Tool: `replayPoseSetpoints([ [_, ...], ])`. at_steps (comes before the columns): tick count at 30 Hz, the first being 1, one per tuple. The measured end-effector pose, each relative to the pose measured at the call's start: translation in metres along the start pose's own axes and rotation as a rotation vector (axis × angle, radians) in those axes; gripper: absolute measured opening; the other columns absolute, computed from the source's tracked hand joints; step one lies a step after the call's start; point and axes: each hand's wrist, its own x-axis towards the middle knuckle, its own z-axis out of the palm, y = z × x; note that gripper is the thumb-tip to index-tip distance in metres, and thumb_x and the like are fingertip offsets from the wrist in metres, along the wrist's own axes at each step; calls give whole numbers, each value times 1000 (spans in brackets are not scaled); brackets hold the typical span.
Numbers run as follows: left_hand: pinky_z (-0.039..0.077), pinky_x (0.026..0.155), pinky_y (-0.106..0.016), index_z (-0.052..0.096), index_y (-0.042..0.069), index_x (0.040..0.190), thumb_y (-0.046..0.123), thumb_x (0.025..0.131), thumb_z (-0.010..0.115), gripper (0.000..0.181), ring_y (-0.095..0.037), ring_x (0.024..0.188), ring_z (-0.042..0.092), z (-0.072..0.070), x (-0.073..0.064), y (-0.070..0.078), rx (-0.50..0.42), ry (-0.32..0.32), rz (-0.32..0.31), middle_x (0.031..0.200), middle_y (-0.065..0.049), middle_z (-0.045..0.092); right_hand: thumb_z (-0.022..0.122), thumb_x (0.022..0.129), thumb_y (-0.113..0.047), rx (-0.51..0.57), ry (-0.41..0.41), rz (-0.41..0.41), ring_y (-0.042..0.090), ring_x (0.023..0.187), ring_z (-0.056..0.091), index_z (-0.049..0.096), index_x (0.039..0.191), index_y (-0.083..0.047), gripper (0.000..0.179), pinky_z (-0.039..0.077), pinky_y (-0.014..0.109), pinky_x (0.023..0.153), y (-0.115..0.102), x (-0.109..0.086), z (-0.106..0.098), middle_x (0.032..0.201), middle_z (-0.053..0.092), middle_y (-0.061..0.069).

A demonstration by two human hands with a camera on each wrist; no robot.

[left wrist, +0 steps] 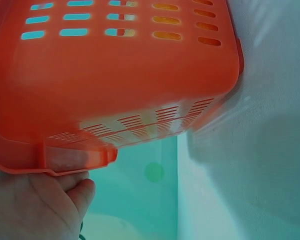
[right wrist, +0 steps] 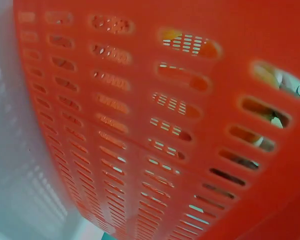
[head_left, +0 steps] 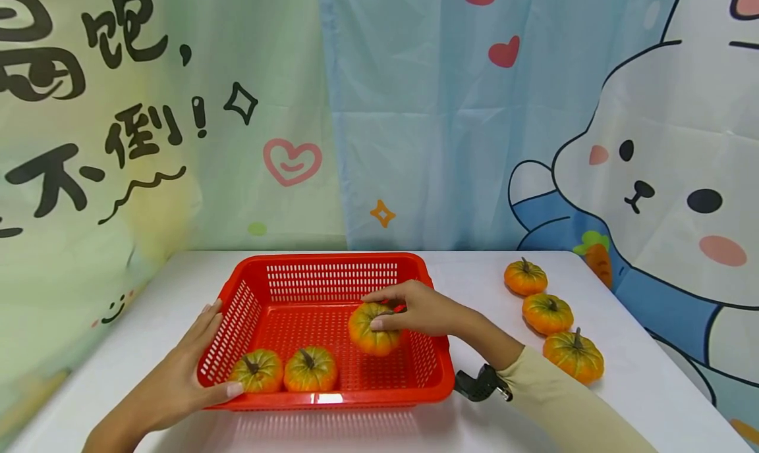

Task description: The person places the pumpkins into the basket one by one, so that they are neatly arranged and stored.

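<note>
Left hand (head_left: 179, 375) and right hand (head_left: 414, 310) at white table (head_left: 468, 282), red basket (head_left: 391, 395) on it. Left spread, thumb on basket's front-left rim; right part-curled, pinching one pumpkin (head_left: 366, 338) in basket's right half. Two more pumpkins (head_left: 311, 371) inside, front left; three pumpkins (head_left: 547, 313) on table, right.

a ribbed orange pumpkin (head_left: 369, 341) is inside a red slotted basket (head_left: 397, 396), right of two more pumpkins (head_left: 311, 372).

The basket (head_left: 403, 396) is glossy plastic, the pumpkins (head_left: 311, 370) faintly shiny, the backdrop (head_left: 403, 157) cloth, the tabletop (head_left: 471, 301) seemingly matt.
</note>
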Motion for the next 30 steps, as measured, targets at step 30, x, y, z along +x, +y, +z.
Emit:
replayPoseSetpoints([
  [30, 33, 92, -72, 18, 1, 154, 44, 76, 78, 107, -37, 145, 9, 0, 0, -1, 20, 1, -4, 160, -16, 12, 74, 87, -28, -55, -373, 27, 4, 97, 57, 64, 130, -13, 47, 49, 22, 84, 1, 28, 22, 109, 65, -14],
])
